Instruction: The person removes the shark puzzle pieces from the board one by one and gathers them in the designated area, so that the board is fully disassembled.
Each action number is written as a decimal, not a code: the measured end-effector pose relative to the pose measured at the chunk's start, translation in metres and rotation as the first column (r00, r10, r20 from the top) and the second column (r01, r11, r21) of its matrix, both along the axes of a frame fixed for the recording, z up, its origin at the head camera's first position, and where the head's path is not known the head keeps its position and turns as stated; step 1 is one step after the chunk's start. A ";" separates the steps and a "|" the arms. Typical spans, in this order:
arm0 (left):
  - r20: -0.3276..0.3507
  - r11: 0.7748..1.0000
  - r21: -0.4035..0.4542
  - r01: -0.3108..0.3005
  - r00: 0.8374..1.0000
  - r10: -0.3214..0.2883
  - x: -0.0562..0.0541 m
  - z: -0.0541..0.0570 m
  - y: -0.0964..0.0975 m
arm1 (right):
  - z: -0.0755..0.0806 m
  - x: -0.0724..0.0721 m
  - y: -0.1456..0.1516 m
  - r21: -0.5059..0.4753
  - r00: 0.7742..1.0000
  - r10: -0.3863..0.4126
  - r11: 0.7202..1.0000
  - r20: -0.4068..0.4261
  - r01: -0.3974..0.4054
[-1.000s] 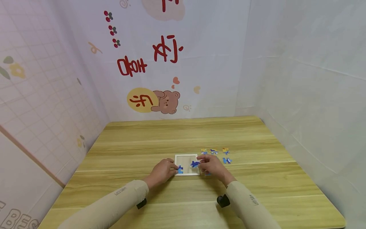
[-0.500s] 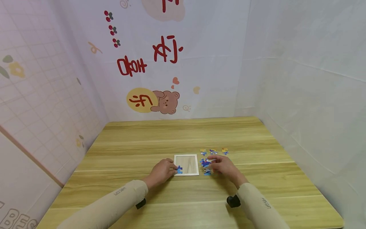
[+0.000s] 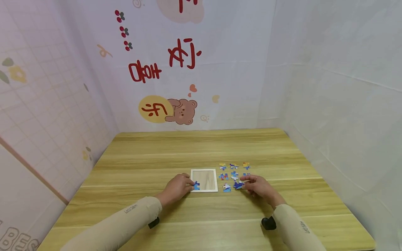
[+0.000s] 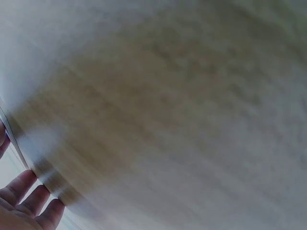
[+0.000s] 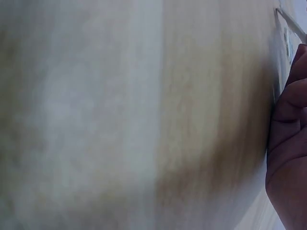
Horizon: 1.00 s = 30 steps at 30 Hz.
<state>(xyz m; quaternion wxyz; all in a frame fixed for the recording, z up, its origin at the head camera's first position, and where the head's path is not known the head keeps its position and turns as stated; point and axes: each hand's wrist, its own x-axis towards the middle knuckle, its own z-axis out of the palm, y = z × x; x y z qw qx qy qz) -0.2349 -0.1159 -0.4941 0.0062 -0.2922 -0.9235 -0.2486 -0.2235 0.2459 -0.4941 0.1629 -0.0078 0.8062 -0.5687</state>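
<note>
Matt wood-grain table, glossy white puzzle frame

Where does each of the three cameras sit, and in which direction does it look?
Head: worn on the head, looking forward and down at the wooden table, white puzzle frame and loose puzzle pieces; both sleeves, left hand and right hand show.
Left wrist: close over the blurred tabletop; fingertips at the lower left.
Right wrist: close over the blurred tabletop; fingers at the right edge.
All three share the table.
</note>
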 end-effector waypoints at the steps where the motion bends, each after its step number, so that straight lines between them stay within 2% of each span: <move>1: 0.003 1.000 0.002 -0.003 1.000 0.003 0.000 0.000 0.000 | 0.000 0.000 0.000 0.004 1.000 0.004 1.000 -0.001 -0.004; 8: 0.010 1.000 0.005 -0.004 1.000 0.004 0.001 0.001 0.000 | 0.002 0.002 -0.002 0.014 1.000 0.018 1.000 -0.005 -0.018; 21: 0.012 1.000 0.007 -0.002 1.000 0.002 0.001 0.002 0.000 | 0.004 0.003 -0.003 0.035 0.998 -0.065 0.997 0.022 0.064; 30: 0.012 1.000 -0.001 -0.015 1.000 0.015 0.002 0.002 0.001 | 0.007 0.002 -0.009 0.024 0.999 -0.052 0.998 -0.004 0.052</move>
